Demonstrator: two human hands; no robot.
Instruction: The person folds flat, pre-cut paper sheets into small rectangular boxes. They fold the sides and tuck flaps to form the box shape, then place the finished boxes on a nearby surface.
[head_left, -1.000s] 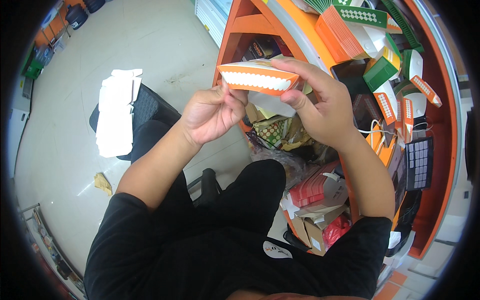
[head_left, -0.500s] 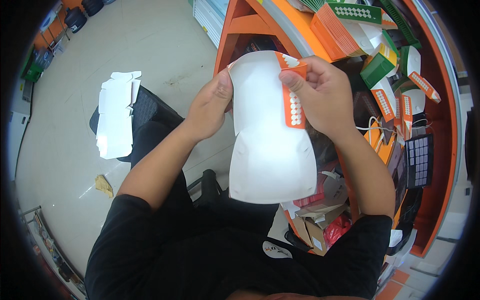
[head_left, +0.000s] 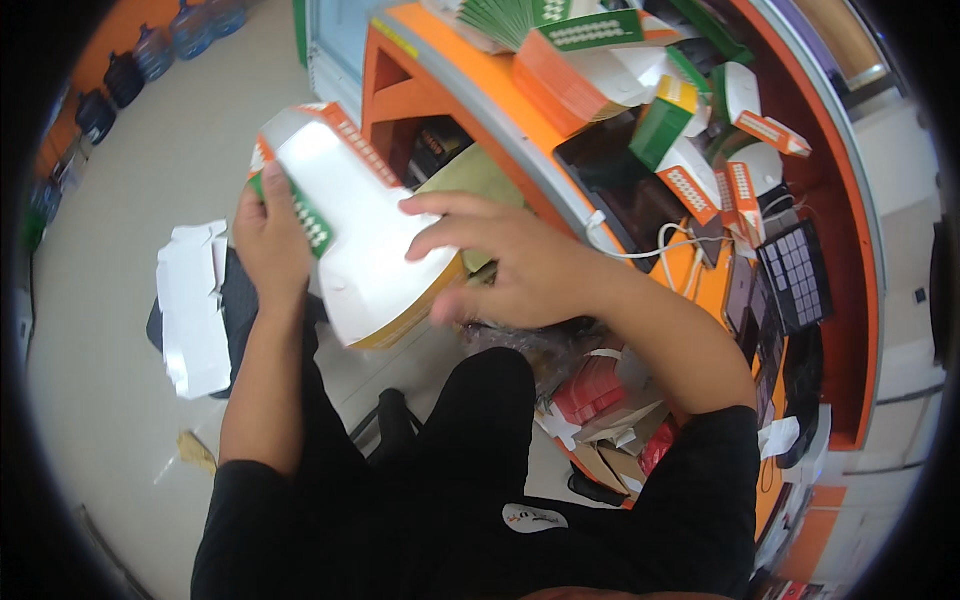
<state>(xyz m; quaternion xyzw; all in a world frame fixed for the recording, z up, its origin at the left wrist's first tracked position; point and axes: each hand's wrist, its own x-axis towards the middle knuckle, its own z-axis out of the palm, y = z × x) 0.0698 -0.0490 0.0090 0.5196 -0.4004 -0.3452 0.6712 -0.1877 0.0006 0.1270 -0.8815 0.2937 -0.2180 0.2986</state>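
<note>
A partly folded paper food carton (head_left: 355, 205), white inside with orange, green and yellow printed edges, is held up in front of me, tilted. My left hand (head_left: 272, 240) grips its left edge, thumb on the inner side by a green flap. With fingers apart, my right hand (head_left: 510, 262) hovers at the carton's lower right edge; its thumb is blurred, and whether a fingertip touches the card is unclear. To the left, several flat white carton blanks (head_left: 192, 310) lie on a black stool (head_left: 238, 310).
On the orange counter (head_left: 500, 75) at the right stand a stack of orange carton blanks (head_left: 560, 85), folded cartons (head_left: 665, 120), a white cable (head_left: 640, 258) and a black keypad (head_left: 797, 275). Below are red packets (head_left: 588, 390) and cardboard. Water jugs (head_left: 152, 55) line the far left wall.
The carton has moved left and turned, showing green and yellow edges. My right hand has let go of its orange flap and shifted to the lower edge. The view has swung right.
</note>
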